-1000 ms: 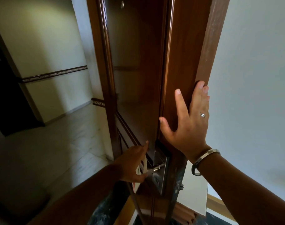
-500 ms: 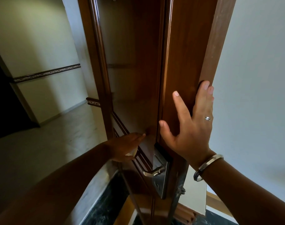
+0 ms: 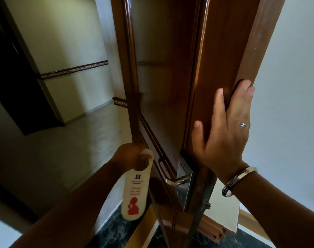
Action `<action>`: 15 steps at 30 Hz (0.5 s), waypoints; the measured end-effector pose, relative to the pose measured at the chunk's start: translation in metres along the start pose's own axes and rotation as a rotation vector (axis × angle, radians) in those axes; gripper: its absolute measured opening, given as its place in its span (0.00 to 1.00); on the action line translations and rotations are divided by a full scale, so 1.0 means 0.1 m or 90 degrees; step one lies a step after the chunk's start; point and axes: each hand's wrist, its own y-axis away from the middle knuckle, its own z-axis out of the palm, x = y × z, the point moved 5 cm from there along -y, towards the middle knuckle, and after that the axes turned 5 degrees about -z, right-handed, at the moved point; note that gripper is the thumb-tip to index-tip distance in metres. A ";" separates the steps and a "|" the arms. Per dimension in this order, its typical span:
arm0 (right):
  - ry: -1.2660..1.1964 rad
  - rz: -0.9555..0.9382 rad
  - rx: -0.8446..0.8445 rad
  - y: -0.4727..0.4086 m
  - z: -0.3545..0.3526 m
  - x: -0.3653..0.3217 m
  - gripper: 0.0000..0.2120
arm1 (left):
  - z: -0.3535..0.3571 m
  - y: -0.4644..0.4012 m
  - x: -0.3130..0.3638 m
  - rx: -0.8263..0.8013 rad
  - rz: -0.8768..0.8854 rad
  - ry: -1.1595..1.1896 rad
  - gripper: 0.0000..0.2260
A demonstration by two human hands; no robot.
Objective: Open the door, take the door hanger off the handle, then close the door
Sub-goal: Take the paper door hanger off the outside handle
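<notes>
cream door hanger (image 3: 134, 187) in left hand (image 3: 130, 156) grip, off the handle (image 3: 176, 179); right hand (image 3: 226, 133) flat, fingers apart, on door (image 3: 170, 68) edge

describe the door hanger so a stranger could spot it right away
Start at the brown wooden door and drop to its silver lever handle. Just left, the left hand holds the door hanger: the only pale, long card, printed with a red figure.

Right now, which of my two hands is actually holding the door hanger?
Your left hand. It grips the white door hanger by its hooked top, clear of the handle. Your right hand is flat and open against the door edge, holding nothing.
</notes>
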 end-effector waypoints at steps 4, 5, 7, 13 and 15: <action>-0.022 -0.004 0.000 -0.01 0.01 -0.21 0.29 | -0.12 0.32 -0.18 0.046 -0.103 0.061 0.06; -0.031 -0.007 0.003 -0.01 0.02 -0.27 0.29 | -0.17 0.40 -0.21 0.057 -0.114 0.065 0.05; -0.049 -0.013 0.009 -0.02 0.02 -0.41 0.27 | -0.28 0.57 -0.24 0.074 -0.136 0.061 0.05; -0.124 -0.040 0.002 -0.07 0.00 -0.87 0.24 | -0.56 1.16 -0.34 0.094 -0.218 0.063 0.07; -0.141 -0.050 -0.003 -0.09 -0.02 -1.04 0.25 | -0.66 1.40 -0.38 0.095 -0.255 0.077 0.08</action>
